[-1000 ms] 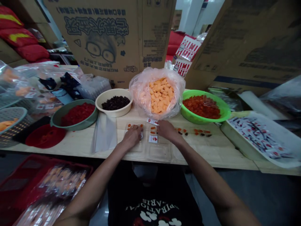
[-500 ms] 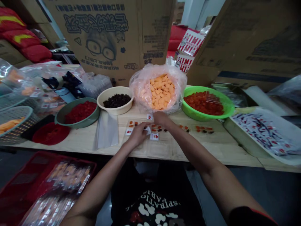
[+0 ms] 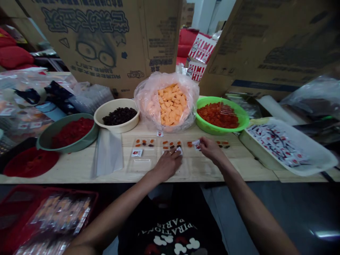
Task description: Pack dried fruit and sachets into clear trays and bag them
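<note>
My right hand (image 3: pixel 212 150) pinches a small white printed packet (image 3: pixel 197 144) over the clear plastic trays, right of the middle. My left hand (image 3: pixel 169 165) is lower and to the left, its fingers closed at another small white packet (image 3: pixel 179 151), which is partly hidden by them. Below the hands lie clear trays (image 3: pixel 142 165) in a row. Orange and dark dried-fruit pieces (image 3: pixel 144 142) sit in their far compartments. One white packet with a red print (image 3: pixel 137 153) lies in the left tray, and a loose packet (image 3: pixel 159 133) lies behind the trays.
Along the back stand a teal bowl (image 3: pixel 42 141) of red pieces, a cream bowl (image 3: pixel 97 117) of dark fruit, a plastic bag (image 3: pixel 145 102) of orange pieces and a green bowl (image 3: pixel 243 124). A white bin (image 3: pixel 322 159) of packets is right; clear sheets (image 3: pixel 108 154) lie left.
My right hand has moved right, away from my left, and now shows a packet. My left hand has shifted right and down across the trays. The view has turned slightly.
</note>
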{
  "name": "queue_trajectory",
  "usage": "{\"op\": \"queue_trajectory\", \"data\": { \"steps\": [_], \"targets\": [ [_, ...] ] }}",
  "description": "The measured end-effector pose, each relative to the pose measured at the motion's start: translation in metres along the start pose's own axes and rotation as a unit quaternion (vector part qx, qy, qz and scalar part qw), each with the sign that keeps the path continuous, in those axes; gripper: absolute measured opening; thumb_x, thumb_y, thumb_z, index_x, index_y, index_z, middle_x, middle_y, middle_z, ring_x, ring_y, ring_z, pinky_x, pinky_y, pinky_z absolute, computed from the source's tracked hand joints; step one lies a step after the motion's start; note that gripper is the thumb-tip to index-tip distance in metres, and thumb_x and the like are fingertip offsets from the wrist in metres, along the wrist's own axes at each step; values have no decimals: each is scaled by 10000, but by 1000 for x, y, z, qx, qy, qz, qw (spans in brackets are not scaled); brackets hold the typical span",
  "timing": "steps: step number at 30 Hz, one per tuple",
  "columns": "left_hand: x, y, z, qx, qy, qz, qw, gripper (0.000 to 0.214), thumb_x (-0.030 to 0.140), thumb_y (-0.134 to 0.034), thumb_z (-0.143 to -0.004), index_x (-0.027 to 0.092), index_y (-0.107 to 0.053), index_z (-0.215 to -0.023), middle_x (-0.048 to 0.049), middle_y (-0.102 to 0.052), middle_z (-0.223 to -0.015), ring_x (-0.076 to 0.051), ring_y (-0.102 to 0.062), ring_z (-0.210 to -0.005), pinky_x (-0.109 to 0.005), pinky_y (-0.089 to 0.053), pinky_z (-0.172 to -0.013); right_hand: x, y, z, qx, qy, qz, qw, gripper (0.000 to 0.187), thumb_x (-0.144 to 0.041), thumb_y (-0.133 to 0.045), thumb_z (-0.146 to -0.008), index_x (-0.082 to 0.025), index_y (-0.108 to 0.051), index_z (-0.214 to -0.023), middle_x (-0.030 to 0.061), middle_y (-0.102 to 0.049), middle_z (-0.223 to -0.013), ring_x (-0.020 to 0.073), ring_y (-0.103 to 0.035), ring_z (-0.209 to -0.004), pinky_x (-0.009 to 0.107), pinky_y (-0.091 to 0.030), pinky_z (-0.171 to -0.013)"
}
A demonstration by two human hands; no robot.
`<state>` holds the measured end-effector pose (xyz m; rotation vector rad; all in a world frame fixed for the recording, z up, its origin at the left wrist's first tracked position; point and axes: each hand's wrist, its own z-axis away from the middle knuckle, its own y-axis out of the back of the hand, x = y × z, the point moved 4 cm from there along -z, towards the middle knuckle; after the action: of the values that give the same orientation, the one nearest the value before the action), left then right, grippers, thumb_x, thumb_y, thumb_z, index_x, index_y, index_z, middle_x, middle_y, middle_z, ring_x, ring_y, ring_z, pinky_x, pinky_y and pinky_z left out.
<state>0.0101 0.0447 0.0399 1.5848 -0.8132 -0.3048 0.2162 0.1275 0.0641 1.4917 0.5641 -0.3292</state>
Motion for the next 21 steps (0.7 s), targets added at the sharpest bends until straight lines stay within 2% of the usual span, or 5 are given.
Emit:
{"op": "queue_trajectory", "data": {
  "steps": [5, 9, 15, 19, 21],
  "targets": [
    [-2, -5, -1, -5, 24, 18, 1000, 320, 219, -436, -1010, 131, -514, -1308, -171, -535, -1361, -281, -525, -1276, -433, -494, -1023, 12, -26, 22, -32, -39, 73, 996, 259, -121, -468, -871, -142, -660, -1044, 86, -732, -909, 202, -655, -811, 268, -428, -703],
    [-10, -8, -2, -6, 13, 16, 1000, 340, 143, -420, -992, 108, -506, -1319, -189, -500, -1420, -278, -520, -1303, -426, -485, -1068, 0, -21, 36, 0, -47, 201, 979, 366, -116, -488, -885, -104, -620, -1226, 160, -693, -1026, 266, -641, -912, 322, -436, -748],
    [-14, -12, 3, -45, -38, 51, 997, 448, 20, -391, -927, 142, -530, -1336, -155, -516, -1446, -242, -507, -1348, -396, -461, -1112, -16, -17, 59, 22, 141, 188, 972, 414, -15, -436, -871, -106, -629, -1225, 151, -611, -1114, 247, -540, -1058, 323, -405, -938],
    [-19, -8, -1, -18, -63, 99, 993, 442, 95, -433, -946, 172, -523, -1372, -143, -586, -1390, -245, -537, -1320, -417, -471, -1089, -10, -26, 48, 32, 47, 189, 980, 312, -218, -519, -938, -98, -632, -1203, 177, -592, -1118, 296, -511, -1062, 380, -394, -894],
    [-35, 0, -7, 32, -9, 129, 991, 406, 154, -432, -959, 187, -553, -1345, -124, -649, -1303, -234, -608, -1209, -402, -502, -1030, -12, -31, 41, 20, 28, 203, 979, 292, -215, -544, -914, -128, -645, -1174, 179, -579, -1144, 308, -499, -1067, 399, -369, -878]
  ]
}}
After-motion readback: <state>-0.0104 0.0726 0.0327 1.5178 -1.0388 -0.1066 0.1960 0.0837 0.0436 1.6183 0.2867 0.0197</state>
